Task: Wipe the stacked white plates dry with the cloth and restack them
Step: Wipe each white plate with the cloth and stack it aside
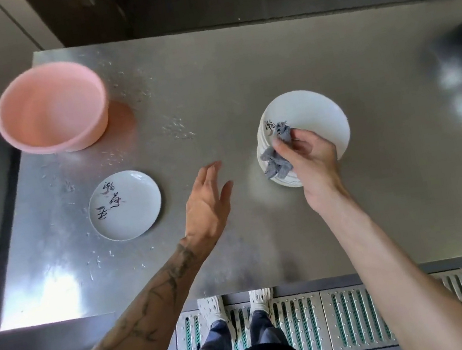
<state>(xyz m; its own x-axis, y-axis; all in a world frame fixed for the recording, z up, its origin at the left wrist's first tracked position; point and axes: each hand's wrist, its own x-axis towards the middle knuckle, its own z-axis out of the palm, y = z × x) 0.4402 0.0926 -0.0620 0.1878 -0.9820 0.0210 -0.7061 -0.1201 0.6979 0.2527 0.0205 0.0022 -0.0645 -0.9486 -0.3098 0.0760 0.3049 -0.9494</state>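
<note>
From my remote seat I judge this job barely begun. The stack of white plates stands on the right half of the table, and it is tall; I can see several rims along its left side but cannot count them. My right hand is on its near-left edge, thumb and fingers curled and pinching the grey cloth against the rim of the top plate, with the loose end hanging down over the side of the pile. That top plate seems to be the one being wiped now. My left hand hovers over bare metal between the two plate spots, fingers straight and lying close together, thumb apart, holding nothing. Well to the left a single plate lies face up and alone, painted characters showing; I take it as the one plate finished and the base of the new pile, though I cannot tell whether it is dry. Drops dot the metal near it and by the pink basin at the far-left corner. So roughly one plate is done, and nearly the whole stack remains to be wiped and moved across.
</note>
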